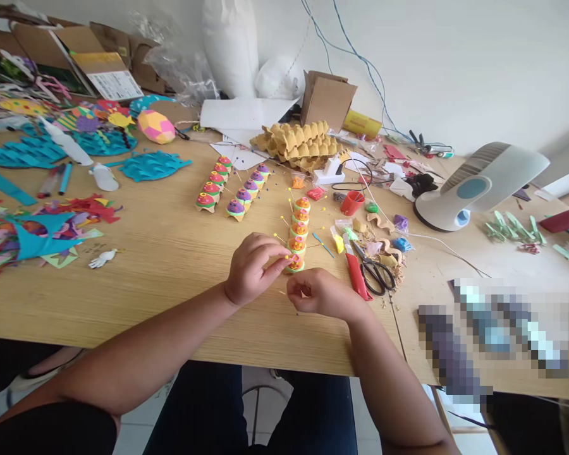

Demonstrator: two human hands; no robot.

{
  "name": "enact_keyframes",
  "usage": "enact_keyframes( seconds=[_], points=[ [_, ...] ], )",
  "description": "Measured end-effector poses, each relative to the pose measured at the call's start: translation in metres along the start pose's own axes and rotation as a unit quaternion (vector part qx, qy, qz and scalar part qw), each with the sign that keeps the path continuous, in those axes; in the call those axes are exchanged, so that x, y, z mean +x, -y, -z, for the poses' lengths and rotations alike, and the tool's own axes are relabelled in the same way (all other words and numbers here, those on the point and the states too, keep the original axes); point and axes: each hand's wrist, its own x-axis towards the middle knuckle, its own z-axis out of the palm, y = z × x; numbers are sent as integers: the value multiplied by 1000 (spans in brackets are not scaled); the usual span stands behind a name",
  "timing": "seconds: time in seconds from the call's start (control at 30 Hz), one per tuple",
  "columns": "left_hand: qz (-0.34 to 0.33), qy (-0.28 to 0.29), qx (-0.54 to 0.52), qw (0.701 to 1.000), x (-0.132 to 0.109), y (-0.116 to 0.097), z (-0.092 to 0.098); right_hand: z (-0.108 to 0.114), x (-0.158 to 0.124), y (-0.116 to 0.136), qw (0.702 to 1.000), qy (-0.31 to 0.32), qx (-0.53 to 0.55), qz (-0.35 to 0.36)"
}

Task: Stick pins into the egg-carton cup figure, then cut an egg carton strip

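Right hand half curled, thumb and index about meeting; can't tell if it grips anything. Left hand pinched, apparently on a yellow bit at the near cup. I'd brace that cup and press light and square; thin wall could dent. Strip sits on the desk, cups up, long axis running away from wearer, far end slightly right.

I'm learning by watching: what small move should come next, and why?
Probably bring the right hand to steady the row of orange-and-green cardboard cups: the left hand has its fingertips at the nearest cup, while the right is close by, apparently not bracing it.
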Motion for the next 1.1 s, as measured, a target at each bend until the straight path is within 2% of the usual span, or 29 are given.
enact_keyframes(
  seconds=[0.1,0.17,0.23,0.37,0.5,0.77,1.1],
  points=[
    [-5,0,-5,1000,0,0,0,1,0,-3,992,-26,126,7],
    [-8,3,-13,1000,0,0,0,3,1,-5,972,-43,231,11],
    [-8,10,-20,1000,0,-1,0,3,2,-7,945,-89,313,19],
    [-2,19,-36,999,1,-2,0,1,7,-12,890,-209,405,19],
    [15,19,-45,999,1,-2,0,-5,14,-16,856,-248,453,-1],
    [7,5,-40,999,2,-1,0,-8,18,-15,845,-237,480,13],
    [15,7,-38,999,3,-2,1,-10,19,-16,856,-224,466,4]
  ],
)
